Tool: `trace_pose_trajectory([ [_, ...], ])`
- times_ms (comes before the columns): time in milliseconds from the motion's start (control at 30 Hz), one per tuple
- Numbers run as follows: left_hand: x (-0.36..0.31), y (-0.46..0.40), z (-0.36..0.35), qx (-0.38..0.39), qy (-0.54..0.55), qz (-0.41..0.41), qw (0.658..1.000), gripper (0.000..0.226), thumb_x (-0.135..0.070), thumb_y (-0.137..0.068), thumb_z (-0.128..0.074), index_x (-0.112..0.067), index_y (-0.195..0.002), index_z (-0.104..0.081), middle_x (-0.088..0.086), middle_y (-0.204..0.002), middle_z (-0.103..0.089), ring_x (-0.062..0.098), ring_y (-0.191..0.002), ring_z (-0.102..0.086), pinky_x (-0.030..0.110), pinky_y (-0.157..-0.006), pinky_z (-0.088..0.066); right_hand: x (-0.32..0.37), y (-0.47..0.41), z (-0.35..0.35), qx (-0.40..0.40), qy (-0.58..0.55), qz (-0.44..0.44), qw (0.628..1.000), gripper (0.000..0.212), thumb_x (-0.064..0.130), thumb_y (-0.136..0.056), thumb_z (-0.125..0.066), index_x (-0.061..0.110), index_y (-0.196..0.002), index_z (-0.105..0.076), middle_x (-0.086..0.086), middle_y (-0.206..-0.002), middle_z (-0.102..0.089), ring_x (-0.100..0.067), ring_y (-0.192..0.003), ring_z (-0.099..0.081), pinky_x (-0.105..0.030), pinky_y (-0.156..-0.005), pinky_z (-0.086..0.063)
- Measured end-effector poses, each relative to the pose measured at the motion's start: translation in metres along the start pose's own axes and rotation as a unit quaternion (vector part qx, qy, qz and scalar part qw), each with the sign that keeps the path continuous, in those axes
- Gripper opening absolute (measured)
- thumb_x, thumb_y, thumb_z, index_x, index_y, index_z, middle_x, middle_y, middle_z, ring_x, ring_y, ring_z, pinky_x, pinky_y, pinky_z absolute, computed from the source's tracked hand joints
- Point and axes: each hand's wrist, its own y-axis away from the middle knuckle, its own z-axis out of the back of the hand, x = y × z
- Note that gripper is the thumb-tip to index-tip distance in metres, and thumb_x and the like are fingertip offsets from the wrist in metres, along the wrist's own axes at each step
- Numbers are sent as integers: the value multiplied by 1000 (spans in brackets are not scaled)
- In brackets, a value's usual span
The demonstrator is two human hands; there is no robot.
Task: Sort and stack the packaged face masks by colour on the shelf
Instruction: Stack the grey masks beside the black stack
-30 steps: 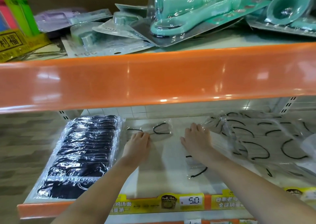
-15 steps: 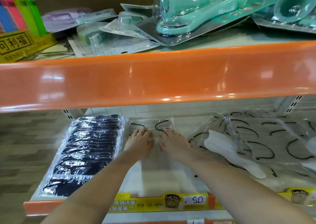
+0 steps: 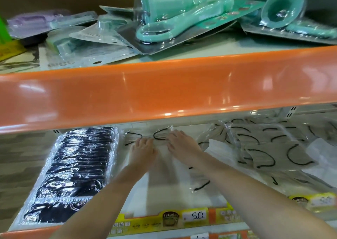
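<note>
Lower shelf (image 3: 151, 198), white deck, orange lip with yellow price strip (image 3: 182, 218) along the front.

- Black masks (image 3: 73, 173): shingled row in clear wrap, far left, squared to the shelf edge; looks sorted already, kept well apart from the pale stock so colours do not mix.
- White mask stack (image 3: 164, 166): centre, just beside the black row; black ear loops showing at its far end.
- Left hand (image 3: 142, 152): flat on the stack's far end, fingers straight and close together, gripping nothing; presumably pinning the slippery packets.
- Right hand (image 3: 183, 145): alongside, fingers spread flat over the top packet, likely pressing it square onto the stack.
- Loose white masks (image 3: 273, 147): right, overlapping at odd angles, unsorted.

Upper shelf (image 3: 164, 93): teal blister packs (image 3: 182, 18), not part of the job.
</note>
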Motion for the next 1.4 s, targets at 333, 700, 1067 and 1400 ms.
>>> trace_pose_trajectory([
  [333,-102,6,-10,-11,94,-102,990,34,-22,-96,-45,-15,-128,-51,3,-129,-55,23,-122,-45,32,-96,-35,-71,57,9,14,63,-103,993,56,39,-91,-50,19,-140,-33,-4,-146,-29,-26,-136,-26,-39,-108,-25],
  [700,-134,11,-8,44,246,13,968,22,-11,-89,-51,-16,-68,-53,8,-76,-56,31,-81,-52,33,-62,-37,-79,85,-6,-32,1,-93,995,65,46,-89,-49,23,-146,-28,7,-152,-24,-14,-142,-16,-32,-116,-14],
  [1067,-128,20,15,22,375,3,927,30,-25,-77,-75,-22,-60,-50,-10,-60,-52,6,-57,-46,23,-55,-34,-81,85,8,-100,6,-119,988,56,17,-92,-47,16,-145,-27,-2,-147,-29,-22,-135,-27,-33,-108,-31],
  [1400,-99,26,48,77,529,-6,845,20,-7,-80,-74,-9,-83,-54,11,-102,-65,12,-80,-64,30,-75,-58,-79,81,20,-71,16,-110,991,66,3,-85,-53,16,-143,-26,-2,-146,-26,-25,-135,-25,-38,-104,-38],
])
